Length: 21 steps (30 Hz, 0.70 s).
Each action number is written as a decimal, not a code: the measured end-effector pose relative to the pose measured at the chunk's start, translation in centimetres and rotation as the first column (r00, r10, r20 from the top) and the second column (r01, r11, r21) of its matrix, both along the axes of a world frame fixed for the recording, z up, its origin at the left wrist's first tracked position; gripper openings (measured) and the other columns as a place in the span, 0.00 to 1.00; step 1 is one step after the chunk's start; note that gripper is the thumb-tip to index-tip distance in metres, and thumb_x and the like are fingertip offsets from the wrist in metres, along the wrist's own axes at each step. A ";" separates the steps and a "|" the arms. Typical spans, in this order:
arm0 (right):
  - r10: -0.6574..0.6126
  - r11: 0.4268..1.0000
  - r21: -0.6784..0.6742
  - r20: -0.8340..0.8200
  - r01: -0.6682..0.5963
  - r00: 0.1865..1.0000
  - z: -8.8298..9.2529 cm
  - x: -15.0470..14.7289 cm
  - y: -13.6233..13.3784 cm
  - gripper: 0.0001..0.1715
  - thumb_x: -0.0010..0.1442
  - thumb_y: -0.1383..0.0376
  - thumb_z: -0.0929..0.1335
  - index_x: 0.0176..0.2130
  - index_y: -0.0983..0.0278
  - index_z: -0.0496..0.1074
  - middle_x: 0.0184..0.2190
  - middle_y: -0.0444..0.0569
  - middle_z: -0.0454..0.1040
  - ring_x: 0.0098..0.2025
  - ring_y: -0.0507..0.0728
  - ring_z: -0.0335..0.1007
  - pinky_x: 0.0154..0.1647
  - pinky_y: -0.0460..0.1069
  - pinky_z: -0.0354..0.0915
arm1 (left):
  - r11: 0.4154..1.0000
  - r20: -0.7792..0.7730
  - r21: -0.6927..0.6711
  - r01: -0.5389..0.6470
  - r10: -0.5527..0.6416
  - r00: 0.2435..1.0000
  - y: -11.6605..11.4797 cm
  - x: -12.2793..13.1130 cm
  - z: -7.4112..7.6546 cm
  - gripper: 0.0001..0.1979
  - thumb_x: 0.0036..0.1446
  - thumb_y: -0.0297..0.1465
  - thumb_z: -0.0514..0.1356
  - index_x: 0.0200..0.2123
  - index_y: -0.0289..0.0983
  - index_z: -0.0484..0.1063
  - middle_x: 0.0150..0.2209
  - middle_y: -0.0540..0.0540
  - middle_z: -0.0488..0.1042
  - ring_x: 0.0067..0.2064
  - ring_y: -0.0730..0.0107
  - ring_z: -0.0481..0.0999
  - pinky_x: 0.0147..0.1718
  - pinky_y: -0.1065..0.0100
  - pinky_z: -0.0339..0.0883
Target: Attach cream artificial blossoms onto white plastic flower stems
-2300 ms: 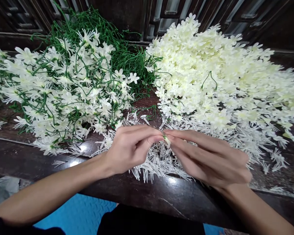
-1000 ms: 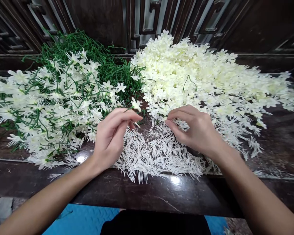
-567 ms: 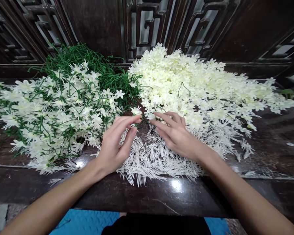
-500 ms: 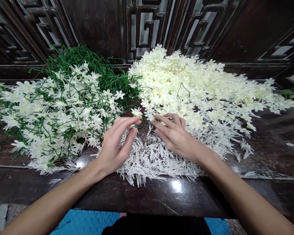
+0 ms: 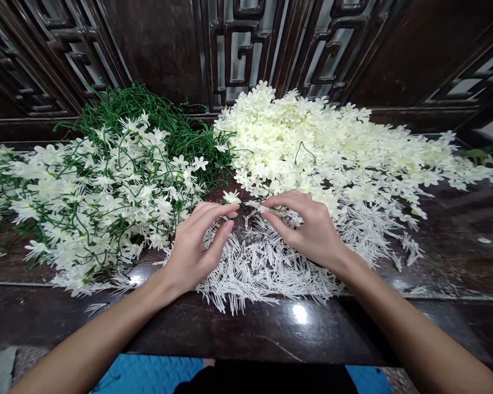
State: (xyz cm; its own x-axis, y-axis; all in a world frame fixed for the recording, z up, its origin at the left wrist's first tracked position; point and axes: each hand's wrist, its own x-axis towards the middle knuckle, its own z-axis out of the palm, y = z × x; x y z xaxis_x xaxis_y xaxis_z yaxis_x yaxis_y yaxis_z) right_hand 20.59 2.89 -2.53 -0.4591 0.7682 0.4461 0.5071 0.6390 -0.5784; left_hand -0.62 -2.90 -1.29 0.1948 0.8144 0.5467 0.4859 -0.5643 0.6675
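Dark wooden counter (image 5: 238, 328), glossy, seen from above. Left hand (image 5: 197, 241) is set palm-down over a heap of thin white plastic spikes (image 5: 254, 268), fingers (image 5: 217, 210) stretched forward; a small white flower (image 5: 231, 196) on a thin green stem is seen just past the fingertips, touching or nearly so. Whether it is pinched cannot be told. Right hand (image 5: 308, 227) is curled, thumb and forefinger closed on a small pale flower piece (image 5: 258, 206) at the near edge of the cream petal pile (image 5: 337, 148). Finished stems with white blooms (image 5: 94, 191) are heaped to the left, bare green stems (image 5: 176, 123) behind them. Carved dark wood panel (image 5: 230, 44) stands at the back.
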 end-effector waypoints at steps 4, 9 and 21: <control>0.060 0.986 -0.151 -0.051 -0.067 0.997 0.4 -0.3 -0.3 0.10 0.60 0.65 0.66 0.42 0.61 0.74 0.38 0.49 0.78 0.41 0.58 0.74 0.44 0.62 0.70 | 1.000 -0.031 0.019 -0.003 0.004 1.000 0.1 0.0 -0.3 0.15 0.58 0.21 0.58 0.48 0.36 0.70 0.41 0.43 0.77 0.41 0.66 0.74 0.41 0.60 0.69; 0.179 0.940 -0.261 -0.175 -0.221 0.968 1.1 -0.7 -0.9 0.10 0.60 0.66 0.66 0.42 0.61 0.74 0.38 0.50 0.78 0.40 0.56 0.74 0.42 0.57 0.73 | 0.998 -0.078 0.054 0.027 -0.022 0.997 0.2 0.1 -0.6 0.15 0.57 0.23 0.60 0.48 0.38 0.70 0.40 0.44 0.77 0.40 0.66 0.75 0.40 0.60 0.70; 0.231 0.866 -0.360 -0.330 -0.348 0.915 2.0 -1.1 -1.7 0.09 0.60 0.65 0.67 0.43 0.61 0.72 0.38 0.49 0.76 0.40 0.55 0.73 0.42 0.55 0.73 | 0.991 0.066 -0.126 0.039 -0.031 0.997 -0.1 0.3 -0.2 0.08 0.56 0.22 0.61 0.40 0.36 0.72 0.34 0.46 0.76 0.35 0.70 0.75 0.35 0.66 0.72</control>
